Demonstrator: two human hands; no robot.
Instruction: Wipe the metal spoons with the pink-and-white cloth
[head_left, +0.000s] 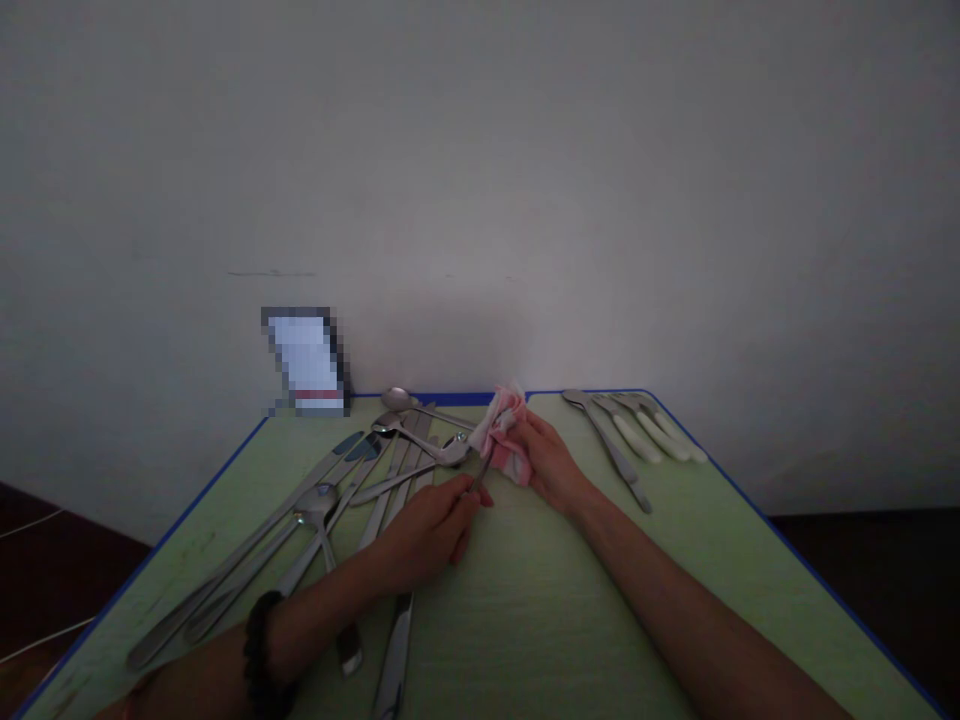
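My left hand (439, 525) is closed around the thin metal handle of a piece of cutlery (482, 472); its far end is hidden, so whether it is a spoon, fork or knife does not show. A pink and white cloth (499, 435) is pinched in my right hand (551, 455) and wraps that hidden end. Both hands are above the middle of the green table (555, 620). Left of them lies a loose spread of metal spoons (316, 500) and table knives (397, 650), some crossing one another.
On the right lie one all-metal utensil (611, 450) and several with white handles (637, 438). A blurred phone-like screen (307, 360) leans at the back left. The table's blue rim (450, 398) meets a plain wall (480, 180).
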